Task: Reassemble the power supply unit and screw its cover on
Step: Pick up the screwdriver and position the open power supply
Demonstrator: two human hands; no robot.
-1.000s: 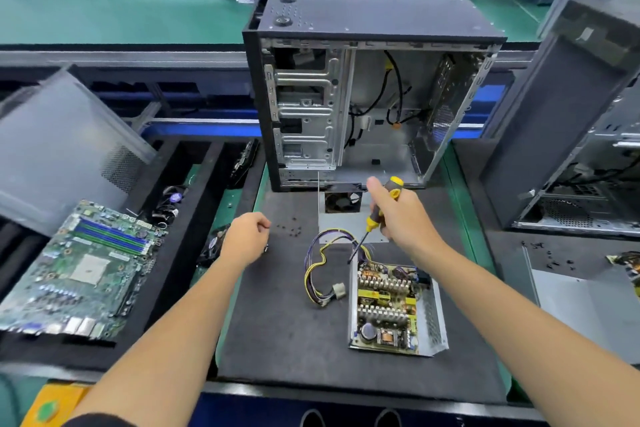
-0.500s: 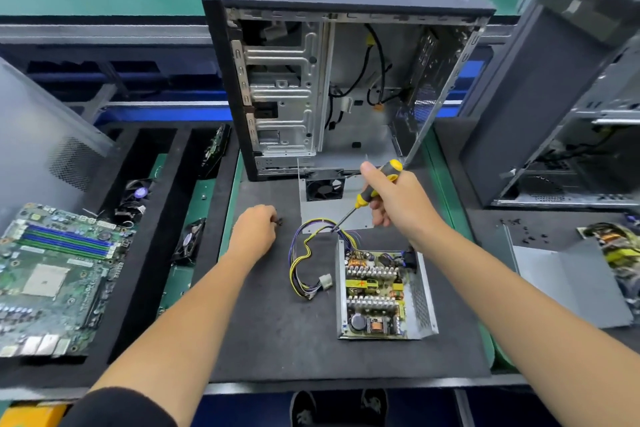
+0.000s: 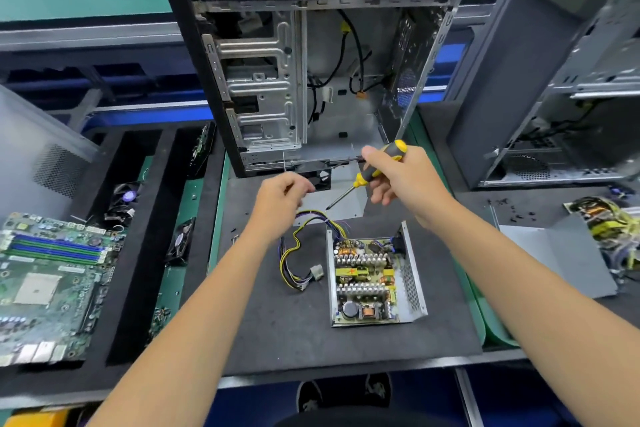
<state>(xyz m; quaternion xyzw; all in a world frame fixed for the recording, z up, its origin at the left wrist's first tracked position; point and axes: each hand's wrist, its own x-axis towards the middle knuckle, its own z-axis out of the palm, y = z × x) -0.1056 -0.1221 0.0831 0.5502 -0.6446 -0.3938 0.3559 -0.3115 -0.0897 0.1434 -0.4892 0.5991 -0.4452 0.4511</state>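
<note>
The open power supply unit [image 3: 374, 282] lies on the dark mat [image 3: 277, 329], its circuit board exposed. A coloured wire bundle [image 3: 298, 253] loops out to its left. Behind it lies the grey cover plate [image 3: 341, 201] with a black fan [image 3: 320, 178]. My right hand [image 3: 401, 180] grips a yellow-and-black screwdriver [image 3: 363, 178], held above the mat with its tip pointing down-left over the plate. My left hand [image 3: 280, 199] hovers just left of the tip, fingertips pinched together on a small screw that is blurred and barely visible.
An open computer case [image 3: 311, 80] stands upright behind the mat. A motherboard [image 3: 52, 281] lies at the left, with fans [image 3: 180, 239] in a black tray beside it. A second case [image 3: 554, 80], a grey cover [image 3: 554, 253] and loose screws [image 3: 512, 211] are at the right.
My left hand has lifted from the loose screws on the mat and moved right toward the screwdriver tip. My right hand has raised the screwdriver and tilted it flatter.
</note>
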